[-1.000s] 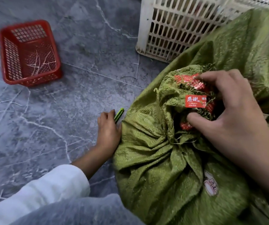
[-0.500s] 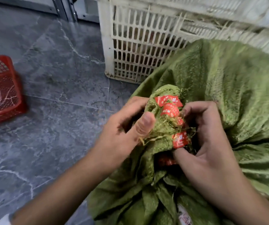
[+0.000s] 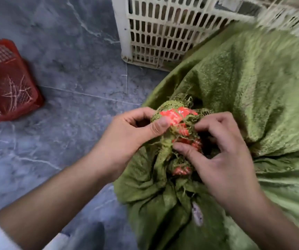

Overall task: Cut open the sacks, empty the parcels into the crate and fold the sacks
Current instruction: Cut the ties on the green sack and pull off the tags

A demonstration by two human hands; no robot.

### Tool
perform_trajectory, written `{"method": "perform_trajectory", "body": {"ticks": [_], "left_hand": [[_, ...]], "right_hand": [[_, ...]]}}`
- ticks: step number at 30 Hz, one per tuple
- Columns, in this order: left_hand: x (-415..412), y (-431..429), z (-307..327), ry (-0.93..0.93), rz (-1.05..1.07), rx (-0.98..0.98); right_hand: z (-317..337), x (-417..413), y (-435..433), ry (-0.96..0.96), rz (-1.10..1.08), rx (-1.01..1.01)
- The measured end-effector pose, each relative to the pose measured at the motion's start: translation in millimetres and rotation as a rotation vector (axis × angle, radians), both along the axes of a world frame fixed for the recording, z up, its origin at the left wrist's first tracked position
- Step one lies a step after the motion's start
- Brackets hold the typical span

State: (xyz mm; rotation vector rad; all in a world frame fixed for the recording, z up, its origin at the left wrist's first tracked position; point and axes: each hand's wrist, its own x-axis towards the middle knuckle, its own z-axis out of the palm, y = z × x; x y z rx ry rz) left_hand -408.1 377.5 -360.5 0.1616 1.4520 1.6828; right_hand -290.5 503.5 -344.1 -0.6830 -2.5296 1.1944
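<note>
A full green woven sack (image 3: 253,91) lies on the grey floor, leaning toward the white slatted crate (image 3: 155,31). Its bunched neck (image 3: 165,154) is wound with red printed tape (image 3: 177,114). My left hand (image 3: 127,134) grips the left side of the neck, thumb pressed on the top of the bunch. My right hand (image 3: 220,156) pinches the taped part from the right, thumb and fingertips curled onto the tape and loose green threads. No cutter shows in either hand.
A red plastic basket (image 3: 4,83) with a few pale string scraps sits on the floor at the left. The grey marbled floor (image 3: 64,123) stretches between it and the sack. A small pale label (image 3: 197,215) shows on the sack below the neck.
A second ago my left hand was down on the floor beside a green cutter. It has since come up and taken hold of the neck; both hands now work at the tape.
</note>
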Motion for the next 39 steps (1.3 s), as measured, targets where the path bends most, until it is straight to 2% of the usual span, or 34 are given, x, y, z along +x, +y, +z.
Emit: {"method": "perform_trajectory", "body": {"ticks": [4,9,13,17,21,24,29,32,33,36,39], "left_hand": [[12,8,32,-0.327,0.192,-0.075],[28,18,120,-0.439,0.291,-0.168],[53,20,225,-0.551,0.276,-0.253],[66,28,353,-0.607,0.28,-0.241],[66,45,486,-0.388,0.181,-0.252],[76,58,565,-0.22,0.063,-0.287],[94,63,672,0.04,0.053,-0.349],[122,62,717,0.174,-0.022,-0.368],[127,63,729,0.218,-0.023,-0.387],[128,56,739,0.424,0.095,-0.516],[116,48,732,0.631,0.286,-0.679]], "right_hand": [[17,0,-4,-0.117,-0.046,-0.242],[109,13,-8,-0.238,-0.058,-0.566],[213,36,-6,-0.365,-0.006,-0.49],[333,70,26,-0.503,0.094,-0.39],[459,117,79,-0.587,0.064,-0.117],[529,141,109,-0.571,-0.001,-0.043],[629,168,139,-0.411,-0.027,0.138],[663,184,138,-0.292,0.087,0.378],[668,188,136,-0.226,0.173,0.378],[683,196,123,-0.171,0.465,0.031],[696,204,117,-0.197,0.558,-0.146]]}}
